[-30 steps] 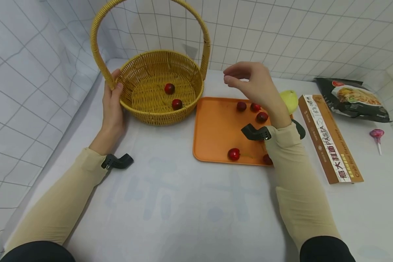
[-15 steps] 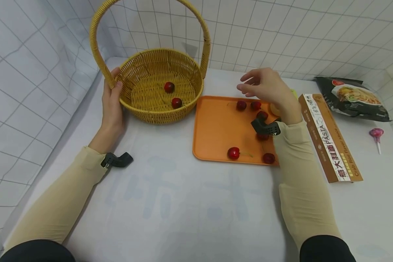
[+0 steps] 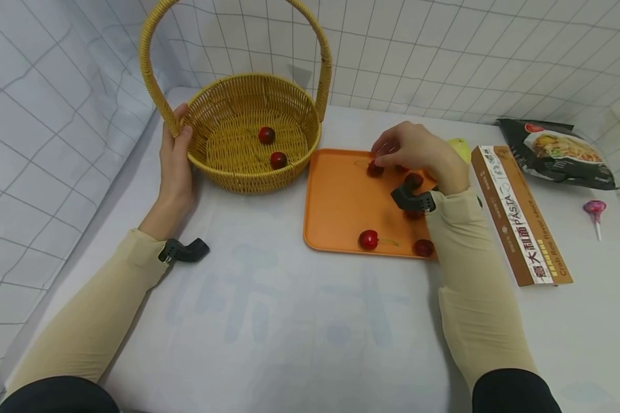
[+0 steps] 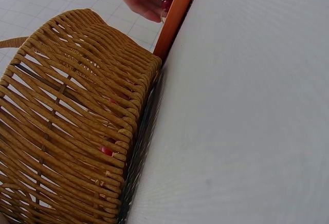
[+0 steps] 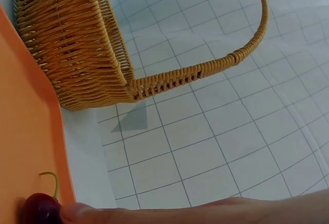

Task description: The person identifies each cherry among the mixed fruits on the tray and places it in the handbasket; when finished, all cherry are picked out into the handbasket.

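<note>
My left hand (image 3: 176, 166) grips the yellow wicker basket (image 3: 253, 182) at its left side, thumb by the base of the tall handle. Two dark red cherries, one cherry (image 3: 266, 135) behind the other cherry (image 3: 278, 160), lie inside the basket. Over the far part of the orange tray (image 3: 336, 212), my right hand (image 3: 418, 150) pinches a stemmed cherry (image 3: 375, 168) between thumb and fingers. In the right wrist view a fingertip meets that cherry (image 5: 40, 209), whose green stem curves up. Several more cherries lie on the tray, some partly hidden by the right hand and wrist.
A yellow-green fruit (image 3: 460, 149) shows behind the right wrist. Right of the tray lie a long pasta box (image 3: 522, 218), a black noodle packet (image 3: 563, 152) and a pink lollipop (image 3: 595, 209). A white gridded curtain (image 3: 444, 63) stands behind the table.
My right hand has moved from above the gap near the basket back over the tray, then down onto the stemmed cherry. The left hand stays on the basket.
</note>
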The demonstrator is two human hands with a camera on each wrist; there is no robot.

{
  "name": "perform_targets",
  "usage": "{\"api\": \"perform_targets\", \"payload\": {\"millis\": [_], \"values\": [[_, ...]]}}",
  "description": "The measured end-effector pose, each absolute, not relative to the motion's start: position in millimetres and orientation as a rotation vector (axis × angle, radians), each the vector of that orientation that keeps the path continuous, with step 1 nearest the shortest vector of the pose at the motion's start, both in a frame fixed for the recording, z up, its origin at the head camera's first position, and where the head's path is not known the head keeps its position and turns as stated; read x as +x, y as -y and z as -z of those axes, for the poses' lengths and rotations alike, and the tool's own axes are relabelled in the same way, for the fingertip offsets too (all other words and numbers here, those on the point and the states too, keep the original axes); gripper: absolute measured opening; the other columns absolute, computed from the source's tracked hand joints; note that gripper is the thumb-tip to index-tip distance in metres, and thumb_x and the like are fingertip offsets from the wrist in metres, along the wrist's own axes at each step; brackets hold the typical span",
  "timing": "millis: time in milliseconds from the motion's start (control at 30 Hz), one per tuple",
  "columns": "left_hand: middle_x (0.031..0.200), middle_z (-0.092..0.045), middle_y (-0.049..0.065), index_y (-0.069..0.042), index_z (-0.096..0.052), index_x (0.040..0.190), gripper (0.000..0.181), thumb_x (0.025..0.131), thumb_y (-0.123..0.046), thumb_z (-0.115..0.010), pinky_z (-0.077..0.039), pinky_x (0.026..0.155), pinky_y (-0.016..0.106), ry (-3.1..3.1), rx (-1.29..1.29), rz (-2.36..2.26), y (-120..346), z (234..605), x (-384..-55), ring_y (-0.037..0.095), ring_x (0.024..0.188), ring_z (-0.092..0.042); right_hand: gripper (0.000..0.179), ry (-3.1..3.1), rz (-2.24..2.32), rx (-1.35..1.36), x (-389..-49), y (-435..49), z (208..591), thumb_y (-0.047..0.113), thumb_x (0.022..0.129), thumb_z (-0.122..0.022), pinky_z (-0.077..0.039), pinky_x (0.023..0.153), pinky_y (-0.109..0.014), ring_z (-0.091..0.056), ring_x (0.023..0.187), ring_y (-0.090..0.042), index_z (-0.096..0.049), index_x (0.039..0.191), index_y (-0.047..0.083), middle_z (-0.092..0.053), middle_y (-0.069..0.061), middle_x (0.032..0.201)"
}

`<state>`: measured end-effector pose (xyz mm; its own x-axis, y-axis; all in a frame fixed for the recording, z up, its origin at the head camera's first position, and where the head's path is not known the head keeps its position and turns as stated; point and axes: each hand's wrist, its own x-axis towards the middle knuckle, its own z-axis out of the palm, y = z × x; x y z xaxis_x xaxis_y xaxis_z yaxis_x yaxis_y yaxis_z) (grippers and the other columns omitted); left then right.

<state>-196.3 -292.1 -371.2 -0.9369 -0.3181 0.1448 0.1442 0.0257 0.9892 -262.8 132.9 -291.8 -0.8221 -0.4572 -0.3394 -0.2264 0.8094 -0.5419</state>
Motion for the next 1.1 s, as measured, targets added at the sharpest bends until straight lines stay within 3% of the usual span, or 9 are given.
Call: {"api": "perform_targets", "payload": {"millis": [233,600,867,1100], "values": [[0.162,-0.043,-0.004,-0.034,-0.045,0.158,0.051,0.108,-0.038,-0.048,-0.020,0.117,0.022,1.988,0.172,1.977,292,371,-197,0.012,0.149,-0.033,0.034,-2.457,0.710,-0.660,-261,-116,299,0.019,0.099,-0.074,-0.048,0.108,-0.045,-0.068,0.117,-0.028,-0.072,0.130,0.005,-0.075,-0.014,0.126],[0.161,-0.044,-0.004,-0.035,-0.046,0.157,0.049,0.108,-0.037,-0.047,-0.021,0.116,0.022,1.973,0.184,1.988,293,371,-196,0.013,0.149,-0.034,0.026,-2.425,0.817,-0.832,-259,-81,317,0.021,0.094,-0.082,-0.051,0.094,-0.036,-0.072,0.101,-0.016,-0.079,0.117,0.010,-0.081,-0.004,0.103],[0.161,-0.043,-0.005,-0.035,-0.044,0.158,0.050,0.108,-0.038,-0.047,-0.021,0.117,0.022,2.000,0.180,1.972,293,371,-196,0.013,0.149,-0.034,0.022,-2.541,0.851,-0.905,-260,-71,327,0.025,0.094,-0.083,-0.050,0.095,-0.036,-0.071,0.100,-0.016,-0.081,0.111,0.011,-0.080,-0.004,0.100],[0.160,-0.044,-0.004,-0.034,-0.043,0.158,0.051,0.108,-0.038,-0.047,-0.021,0.117,0.022,1.987,0.174,1.990,292,371,-197,0.013,0.148,-0.035,0.026,-2.529,0.827,-0.858,-259,-73,326,0.020,0.089,-0.087,-0.053,0.099,-0.038,-0.072,0.107,-0.018,-0.080,0.113,0.011,-0.080,-0.004,0.109]]}}
